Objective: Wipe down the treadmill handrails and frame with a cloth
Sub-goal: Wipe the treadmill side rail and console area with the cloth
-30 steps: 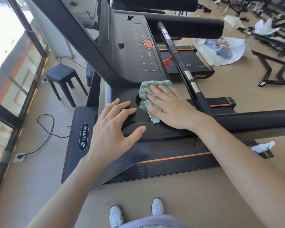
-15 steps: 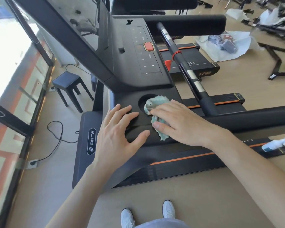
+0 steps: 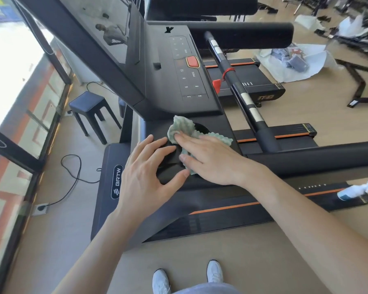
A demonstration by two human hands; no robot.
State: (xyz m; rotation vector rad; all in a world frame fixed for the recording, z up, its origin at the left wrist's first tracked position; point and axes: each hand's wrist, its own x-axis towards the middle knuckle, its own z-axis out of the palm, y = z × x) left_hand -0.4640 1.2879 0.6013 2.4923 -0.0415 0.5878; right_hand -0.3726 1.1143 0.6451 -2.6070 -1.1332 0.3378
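- The left grip (image 3: 144, 177) has been kept flat and released on the treadmill's console tray (image 3: 174, 172), bracing.
- "BRTW" (image 3: 117, 182) is read on the motor cover.
- The cloth (image 3: 181, 128) is pressed under the straight-fingered right grip (image 3: 212, 160), nothing clenched. It has been swept back up over the cup recess (image 3: 202, 128), so the tray is judged mid-wipe, with the handrail (image 3: 327, 155) still to be done.
- "PROG" and 3, 6, 9, 12 are read on the keypad (image 3: 189, 81).
- The far treadmill's label (image 3: 265, 97) is too blurred to read.

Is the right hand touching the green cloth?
Touching. The head view shows the right hand lying flat on the cloth, its straight fingers pressing it onto the treadmill; cloth sticks out around them.
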